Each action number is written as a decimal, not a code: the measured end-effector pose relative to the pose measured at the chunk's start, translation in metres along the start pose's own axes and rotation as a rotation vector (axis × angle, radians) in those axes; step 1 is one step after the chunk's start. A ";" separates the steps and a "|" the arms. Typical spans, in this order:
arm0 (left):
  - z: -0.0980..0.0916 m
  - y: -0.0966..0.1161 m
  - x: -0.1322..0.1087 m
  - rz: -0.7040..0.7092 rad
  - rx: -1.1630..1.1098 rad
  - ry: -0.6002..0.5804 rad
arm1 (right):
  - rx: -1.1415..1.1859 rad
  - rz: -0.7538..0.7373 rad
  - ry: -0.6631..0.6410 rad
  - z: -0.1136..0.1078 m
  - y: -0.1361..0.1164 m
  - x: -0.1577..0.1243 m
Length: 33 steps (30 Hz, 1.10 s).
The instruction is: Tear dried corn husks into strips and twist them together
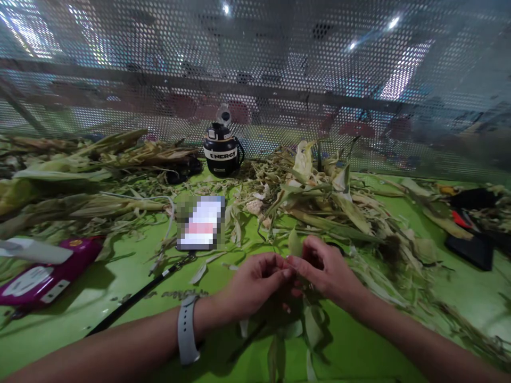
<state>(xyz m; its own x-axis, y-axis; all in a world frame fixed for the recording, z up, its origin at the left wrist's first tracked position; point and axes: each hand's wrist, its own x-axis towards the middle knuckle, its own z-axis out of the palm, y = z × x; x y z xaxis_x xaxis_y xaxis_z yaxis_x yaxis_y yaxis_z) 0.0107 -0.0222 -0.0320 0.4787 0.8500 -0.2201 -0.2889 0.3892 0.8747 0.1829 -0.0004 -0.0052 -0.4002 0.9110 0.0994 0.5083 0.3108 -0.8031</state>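
Note:
My left hand [259, 282] and my right hand [329, 271] meet fingertip to fingertip over the green table. Both are closed in a pinch at the base of a small green corn husk piece [294, 243], whose pointed tip sticks up between them. My fingers hide its lower part. Below my right hand is a pale green, curled husk leaf [314, 324], with more narrow strips near the table's front edge. My left wrist wears a light grey watch strap [187, 330].
Heaps of dry corn husks [327, 202] line the back and both sides. A phone [202, 223] with a black strap lies left of centre. A purple device [51, 271] is at far left, a black ENERGY bottle [221, 151] before the perforated metal screen [255, 69], and a black object [471, 247] at right.

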 end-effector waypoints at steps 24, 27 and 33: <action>-0.002 0.008 0.001 0.232 0.323 0.016 | -0.203 -0.279 0.075 0.012 0.007 -0.006; -0.003 0.006 0.002 0.238 0.364 0.044 | -0.201 -0.276 0.057 0.013 0.007 -0.007; -0.006 0.004 0.000 0.242 0.513 0.114 | -0.197 -0.231 -0.029 0.014 0.008 -0.010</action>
<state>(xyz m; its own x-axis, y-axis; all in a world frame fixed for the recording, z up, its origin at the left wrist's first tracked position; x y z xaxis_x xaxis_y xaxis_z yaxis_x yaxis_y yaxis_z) 0.0051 -0.0183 -0.0310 0.3484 0.9373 -0.0078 0.0731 -0.0189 0.9971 0.1805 -0.0104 -0.0207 -0.5424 0.8030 0.2470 0.5382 0.5579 -0.6318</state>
